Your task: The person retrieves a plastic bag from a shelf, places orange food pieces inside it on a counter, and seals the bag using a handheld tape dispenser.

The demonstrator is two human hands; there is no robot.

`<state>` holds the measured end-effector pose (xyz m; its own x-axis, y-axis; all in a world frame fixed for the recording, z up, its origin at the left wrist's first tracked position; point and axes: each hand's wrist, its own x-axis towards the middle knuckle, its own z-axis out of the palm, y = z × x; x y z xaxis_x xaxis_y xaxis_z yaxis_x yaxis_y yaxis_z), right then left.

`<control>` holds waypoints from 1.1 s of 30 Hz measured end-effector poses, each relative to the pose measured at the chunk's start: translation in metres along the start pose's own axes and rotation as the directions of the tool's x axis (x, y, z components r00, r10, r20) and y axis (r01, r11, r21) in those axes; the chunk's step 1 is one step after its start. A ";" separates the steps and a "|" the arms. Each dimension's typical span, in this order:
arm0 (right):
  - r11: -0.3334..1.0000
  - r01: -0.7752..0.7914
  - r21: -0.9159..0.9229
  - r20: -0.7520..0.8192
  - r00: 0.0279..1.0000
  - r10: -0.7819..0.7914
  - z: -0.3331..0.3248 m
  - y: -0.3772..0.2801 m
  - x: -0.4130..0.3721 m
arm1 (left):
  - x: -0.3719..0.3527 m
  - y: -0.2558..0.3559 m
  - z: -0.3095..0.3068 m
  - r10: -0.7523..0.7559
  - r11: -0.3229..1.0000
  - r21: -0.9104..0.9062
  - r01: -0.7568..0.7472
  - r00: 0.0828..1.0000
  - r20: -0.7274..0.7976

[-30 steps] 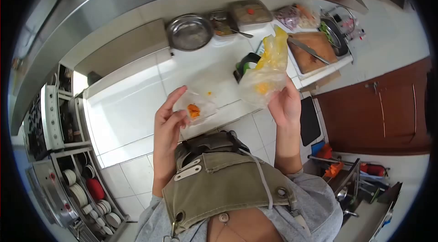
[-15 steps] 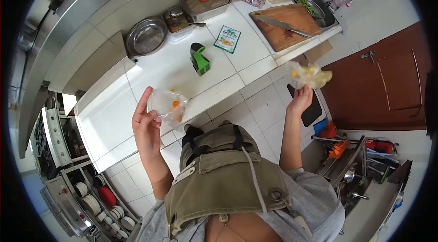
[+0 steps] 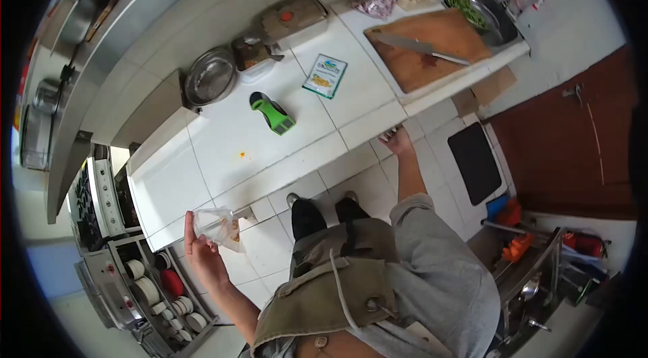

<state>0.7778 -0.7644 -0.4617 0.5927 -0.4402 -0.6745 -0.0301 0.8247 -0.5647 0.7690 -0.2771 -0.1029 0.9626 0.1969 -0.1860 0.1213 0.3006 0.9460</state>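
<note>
My left hand (image 3: 206, 258) holds a clear plastic bag (image 3: 219, 226) with small orange-yellow bits inside, low in front of the counter. The fingers pinch its side, with the index finger pointing up. My right hand (image 3: 397, 141) is at the counter's front edge, its fingers bent and apart, with nothing visible in them. Orange crumbs (image 3: 243, 155) lie on the white tiled counter (image 3: 223, 128). Behind them are a green and black tool (image 3: 273, 115), like a knife sharpener, and a printed white and green packet (image 3: 325, 76).
A knife (image 3: 422, 47) lies on the wooden cutting board (image 3: 398, 68) beside the sink (image 3: 503, 34), which holds greens. Along the wall stand a round metal pan (image 3: 210, 76) and lidded container (image 3: 293, 19). A dish rack (image 3: 152, 290) is lower left; a black mat (image 3: 474, 163) lies on the floor.
My right hand has moved left to the counter edge, and the yellowish bag it held is out of view. My left hand has lowered with its bag, away from the countertop.
</note>
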 end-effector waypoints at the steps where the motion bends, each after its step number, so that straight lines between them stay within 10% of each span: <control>1: 0.993 -0.110 0.034 0.092 0.990 0.107 0.010 -0.017 -0.031 | -0.005 -0.001 0.001 0.039 0.999 0.005 -0.039 0.999 -0.031; 5: 0.982 -0.126 0.144 0.471 0.881 0.044 -0.008 -0.053 -0.152 | -0.004 -0.008 -0.002 0.057 0.998 -0.038 -0.056 0.998 0.012; 7: 0.946 -0.324 0.022 0.961 0.268 0.070 -0.024 -0.067 -0.184 | 0.000 -0.005 0.011 0.046 0.998 -0.048 -0.045 0.999 0.028; 10: 0.995 -0.033 -0.098 0.992 0.076 0.100 0.024 -0.112 -0.255 | 0.017 -0.006 0.014 0.072 0.994 -0.086 -0.062 0.990 0.125; 16: 0.990 -0.126 0.071 0.996 -0.037 -0.076 0.114 -0.125 -0.342 | 0.022 -0.001 0.057 0.160 0.977 -0.177 -0.119 0.958 0.238; 19: 0.995 -0.100 -0.008 0.971 -0.240 -0.016 0.137 -0.122 -0.359 | 0.018 0.001 0.063 0.182 0.974 -0.178 -0.141 0.952 0.245; 22: 0.974 -0.223 0.038 0.994 -0.094 -0.060 0.154 -0.111 -0.366 | 0.012 -0.001 0.047 0.180 0.971 -0.195 -0.138 0.960 0.216; 24: 0.869 -0.492 -0.059 0.885 -0.429 -0.183 0.173 -0.098 -0.349 | 0.012 -0.002 0.034 0.189 0.970 -0.185 -0.156 0.966 0.175; 25: 0.869 -0.489 -0.070 0.874 -0.450 -0.183 0.185 -0.096 -0.353 | 0.012 -0.001 0.027 0.212 0.965 -0.190 -0.179 0.963 0.169; 27: 0.893 -0.438 -0.105 0.951 -0.306 -0.039 0.210 -0.090 -0.366 | 0.009 -0.001 0.011 0.189 0.961 -0.219 -0.168 0.978 0.082; 33: 0.831 -0.498 -0.247 0.916 -0.400 0.033 0.269 -0.049 -0.373 | 0.012 -0.006 -0.037 0.216 0.950 -0.211 -0.230 0.972 -0.088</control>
<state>0.7746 -0.5456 -0.0550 0.4995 0.5285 0.6864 -0.5190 0.8170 -0.2513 0.7711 -0.2424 -0.1210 0.9409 0.3388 0.0002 -0.1576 0.4372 0.8855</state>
